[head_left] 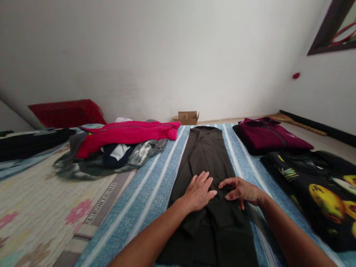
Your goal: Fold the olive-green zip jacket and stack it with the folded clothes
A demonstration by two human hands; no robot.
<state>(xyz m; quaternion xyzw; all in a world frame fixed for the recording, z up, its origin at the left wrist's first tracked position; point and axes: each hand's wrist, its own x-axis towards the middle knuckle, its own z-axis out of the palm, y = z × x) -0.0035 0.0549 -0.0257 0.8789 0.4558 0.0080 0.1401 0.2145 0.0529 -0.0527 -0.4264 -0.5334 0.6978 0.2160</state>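
Note:
A dark, long-sleeved top (211,152) lies folded into a long strip in front of me, its collar at the far end. Folded sleeve parts run along its upper side. My left hand (198,192) rests flat on the middle of the top with the fingers spread. Just to the right, my right hand (239,191) is at the garment's right side, fingers curved and thumb apart from the index finger. No cloth shows between that thumb and finger.
The top lies on a blue striped sheet (150,189). To the left is a heap with a pink garment (133,133). On the right are a folded maroon garment (274,135) and a black printed garment (319,196). A cardboard box (187,118) stands by the wall.

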